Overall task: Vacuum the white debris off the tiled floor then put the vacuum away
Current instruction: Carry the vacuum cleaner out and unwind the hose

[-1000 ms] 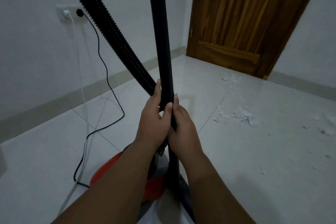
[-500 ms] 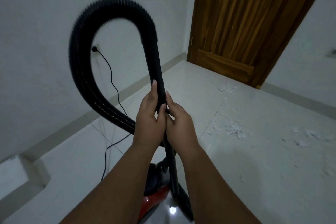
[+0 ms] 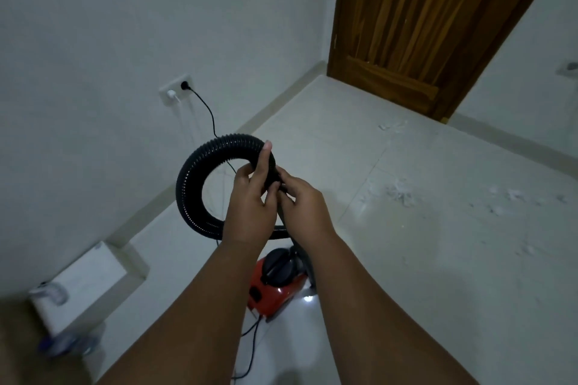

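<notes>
A red and black vacuum cleaner stands on the tiled floor below my arms. Its black ribbed hose curls in a loop up to my hands. My left hand is closed around the hose's stiff end, thumb up along it. Touching it from the right, my right hand grips the black tube just below. White debris lies scattered on the tiles to the right, with a smaller patch near the door.
A wall socket holds a black plug and a white plug; the black cord drops to the floor. A brown wooden door is shut at the back. A white low ledge with a bottle sits at the lower left.
The hose and tube have dropped from high overhead to chest height, and the loop has tightened. Both hands stay on the tube. The view has tilted down.
</notes>
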